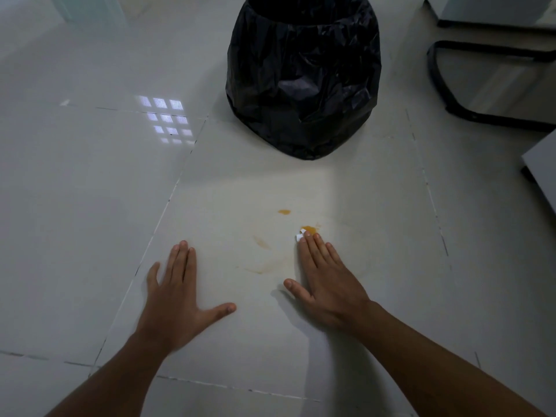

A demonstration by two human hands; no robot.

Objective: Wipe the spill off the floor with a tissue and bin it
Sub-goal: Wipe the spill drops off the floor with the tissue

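Note:
An orange spill (310, 228) lies on the pale floor tile, with a smaller drop (284, 211) beyond it and faint smears (261, 242) to its left. My right hand (328, 281) lies flat on the floor, pressing a white tissue (299, 236) under its fingers; only a small corner of the tissue shows at the fingertips, touching the spill's near edge. My left hand (177, 299) rests flat on the tile with fingers spread, holding nothing. A bin lined with a black bag (304, 76) stands just beyond the spill.
A black chair base (445, 85) and grey furniture (541, 173) stand at the right. A window reflection (168, 118) shines on the glossy tiles at the left. Dark grout lines cross the floor.

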